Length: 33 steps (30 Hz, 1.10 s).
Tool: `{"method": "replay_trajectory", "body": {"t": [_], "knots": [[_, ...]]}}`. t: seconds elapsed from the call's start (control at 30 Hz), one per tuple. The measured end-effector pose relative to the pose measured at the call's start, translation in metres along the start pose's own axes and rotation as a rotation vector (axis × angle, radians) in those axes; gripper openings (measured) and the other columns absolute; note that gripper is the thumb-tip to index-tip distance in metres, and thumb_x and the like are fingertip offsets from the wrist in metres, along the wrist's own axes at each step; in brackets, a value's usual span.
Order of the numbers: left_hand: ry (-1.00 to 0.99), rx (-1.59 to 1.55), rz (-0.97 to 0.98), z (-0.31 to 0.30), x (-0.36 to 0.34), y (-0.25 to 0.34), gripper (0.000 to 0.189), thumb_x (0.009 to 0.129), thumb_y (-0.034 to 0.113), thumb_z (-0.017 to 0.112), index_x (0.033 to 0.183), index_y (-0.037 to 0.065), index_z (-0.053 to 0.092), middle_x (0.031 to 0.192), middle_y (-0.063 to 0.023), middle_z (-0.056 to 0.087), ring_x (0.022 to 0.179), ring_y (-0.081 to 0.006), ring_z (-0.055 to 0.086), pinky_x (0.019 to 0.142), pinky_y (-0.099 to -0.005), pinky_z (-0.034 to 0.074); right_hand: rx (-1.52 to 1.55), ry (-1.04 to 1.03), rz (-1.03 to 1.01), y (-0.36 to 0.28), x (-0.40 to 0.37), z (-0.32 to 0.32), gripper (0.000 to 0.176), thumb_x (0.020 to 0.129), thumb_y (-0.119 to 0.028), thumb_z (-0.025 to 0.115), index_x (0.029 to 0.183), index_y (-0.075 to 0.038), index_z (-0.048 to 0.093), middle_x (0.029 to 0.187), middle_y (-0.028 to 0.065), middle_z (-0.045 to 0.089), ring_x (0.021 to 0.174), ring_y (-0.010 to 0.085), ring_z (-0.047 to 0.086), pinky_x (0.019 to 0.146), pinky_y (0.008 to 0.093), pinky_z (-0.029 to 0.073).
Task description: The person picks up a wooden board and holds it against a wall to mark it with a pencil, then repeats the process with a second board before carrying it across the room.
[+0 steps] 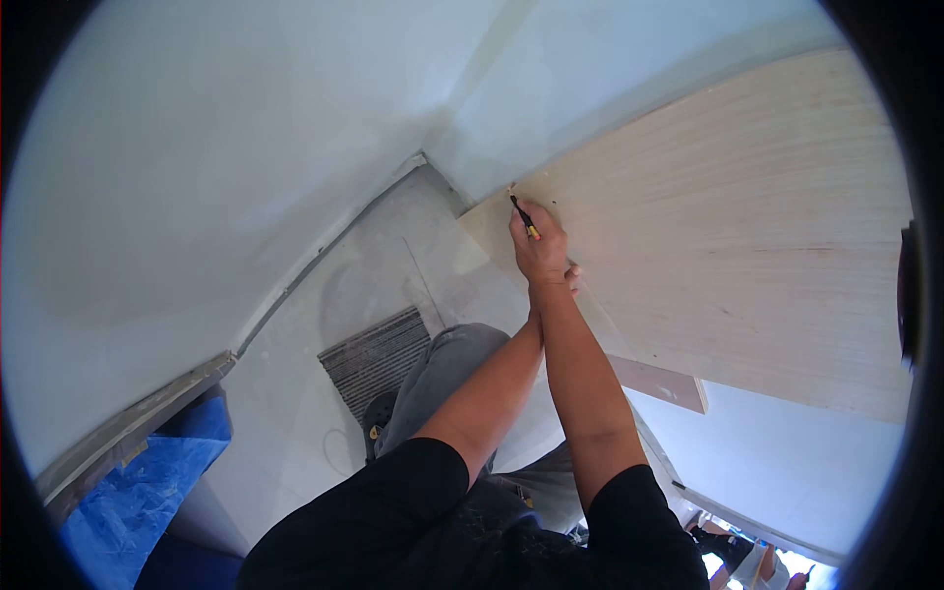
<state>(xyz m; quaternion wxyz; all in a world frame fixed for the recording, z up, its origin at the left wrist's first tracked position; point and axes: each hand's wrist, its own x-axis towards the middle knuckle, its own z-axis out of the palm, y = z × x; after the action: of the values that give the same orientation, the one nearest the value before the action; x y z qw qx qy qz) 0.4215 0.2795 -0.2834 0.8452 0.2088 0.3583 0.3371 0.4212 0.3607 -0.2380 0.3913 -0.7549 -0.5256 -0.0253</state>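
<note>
My right hand (540,246) is closed around a slim black pencil (525,216) with a yellow and red end. The pencil's tip is at the upper left edge of a pale wooden board (728,226), close to the wall. Crossing beneath my right wrist, my left arm ends in my left hand (573,277), beside the board. Only a few of its fingertips show; the rest is hidden behind the right forearm, so its grip cannot be made out. Small dark marks dot the board near the pencil.
White walls (246,157) meet at a corner ahead. A striped grey mat (369,354) lies on the floor by my foot. Blue plastic sheeting (147,492) hangs at lower left. A smaller wood piece (659,382) sits under the board. Another person's hand (796,580) shows at lower right.
</note>
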Motion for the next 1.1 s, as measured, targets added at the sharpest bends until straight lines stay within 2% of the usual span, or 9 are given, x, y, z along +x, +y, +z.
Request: {"method": "replay_trajectory", "body": {"t": [0.33,0.53,0.63,1.1], "knots": [[-0.004,0.002,0.003,0.0004,-0.0004,0.0014,0.031,0.086,0.017,0.067,0.108,0.000,0.054,0.081,0.0001,0.056,0.076,-0.0116,0.057,0.068,-0.0304,0.052,0.025,0.003,0.052,0.0009,-0.0011,0.0015,0.015,0.079,-0.008,0.067,0.094,-0.004,0.064,0.088,0.0164,0.066,0.080,0.0331,0.064,0.071,0.0376,0.052],[-0.010,0.009,0.004,-0.0014,-0.0029,0.0018,0.029,0.086,0.017,0.067,0.107,0.001,0.054,0.081,-0.0001,0.056,0.076,-0.0116,0.057,0.068,-0.0304,0.051,0.018,0.007,0.016,0.0047,-0.0015,0.0039,0.015,0.080,-0.008,0.067,0.094,-0.004,0.065,0.088,0.0170,0.066,0.080,0.0328,0.065,0.071,0.0372,0.052],[-0.011,0.010,0.002,-0.0020,-0.0035,0.0016,0.029,0.086,0.017,0.067,0.106,0.001,0.054,0.081,-0.0001,0.056,0.076,-0.0116,0.057,0.068,-0.0304,0.051,0.070,0.019,0.074,0.0059,-0.0032,0.0046,0.014,0.080,-0.008,0.066,0.094,-0.003,0.065,0.088,0.0177,0.066,0.080,0.0325,0.065,0.071,0.0370,0.052],[-0.017,0.021,0.002,-0.0048,0.0001,0.0013,0.026,0.086,0.016,0.067,0.103,0.001,0.055,0.081,-0.0005,0.057,0.076,-0.0116,0.057,0.067,-0.0304,0.051,0.060,0.020,0.048,0.0053,-0.0018,0.0044,0.014,0.080,-0.008,0.066,0.093,-0.004,0.065,0.086,0.0180,0.066,0.078,0.0334,0.065,0.069,0.0371,0.052]]}}
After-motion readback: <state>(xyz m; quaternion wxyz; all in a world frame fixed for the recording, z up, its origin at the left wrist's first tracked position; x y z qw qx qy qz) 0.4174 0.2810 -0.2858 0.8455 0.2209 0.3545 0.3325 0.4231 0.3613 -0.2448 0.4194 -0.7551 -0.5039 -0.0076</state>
